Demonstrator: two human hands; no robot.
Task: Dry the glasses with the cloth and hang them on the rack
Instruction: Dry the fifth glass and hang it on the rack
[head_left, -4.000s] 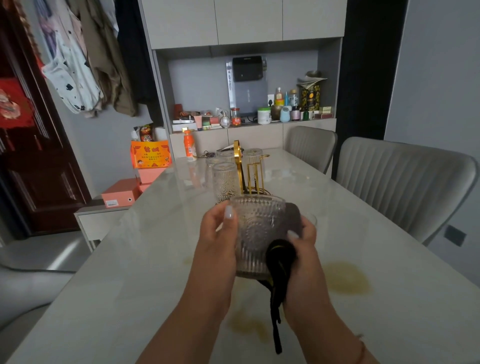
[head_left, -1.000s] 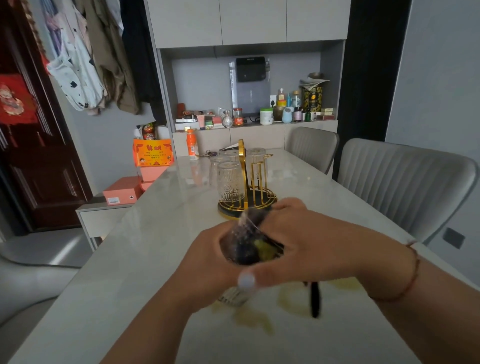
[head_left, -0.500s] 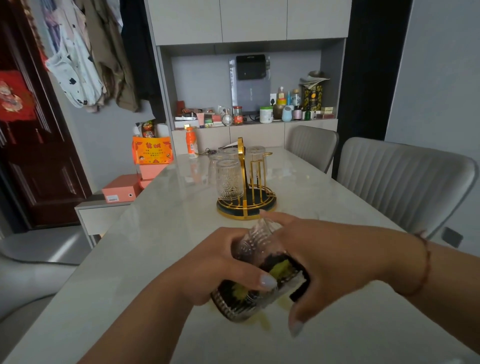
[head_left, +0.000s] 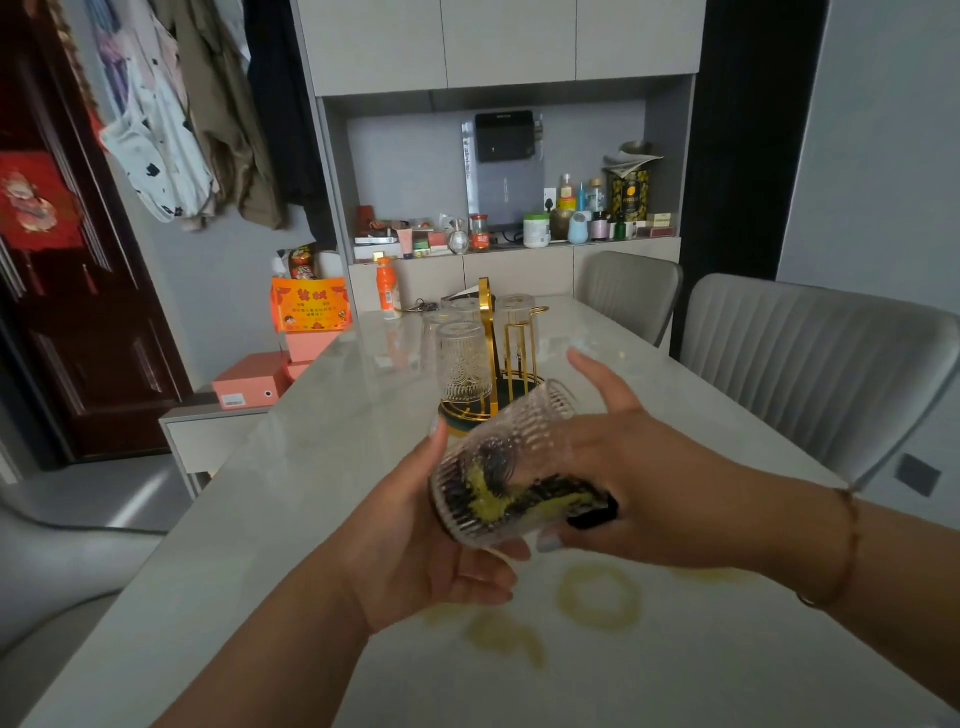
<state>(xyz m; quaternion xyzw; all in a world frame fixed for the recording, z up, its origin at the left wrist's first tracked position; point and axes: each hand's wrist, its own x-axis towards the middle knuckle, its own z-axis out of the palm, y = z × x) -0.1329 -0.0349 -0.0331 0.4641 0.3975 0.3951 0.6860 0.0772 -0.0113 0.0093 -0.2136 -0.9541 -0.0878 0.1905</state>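
A ribbed clear glass (head_left: 511, 441) lies tilted between my hands above the marble table (head_left: 270, 519). My left hand (head_left: 415, 545) grips it from below, thumb up along its side. A black and yellow cloth (head_left: 519, 493) is stuffed inside the glass, and a dark end sticks out by my right hand (head_left: 649, 483). That hand holds the cloth at the glass's near rim, with its forefinger stretched out. Behind stands the gold rack (head_left: 485, 322) on a dark round base. An upside-down glass (head_left: 464, 358) hangs on its near left side, and others (head_left: 514, 312) hang further back.
Yellow ring stains (head_left: 597, 597) mark the table below my hands. An orange bottle (head_left: 387, 288) stands at the far end. Two grey chairs (head_left: 810, 374) line the right side. Orange boxes (head_left: 249, 387) sit on a low cabinet to the left.
The glass has turned and tipped in my hands. My right hand slid from over the glass to its right side, forefinger now stretched out. Four seconds ago the glass was held upright.
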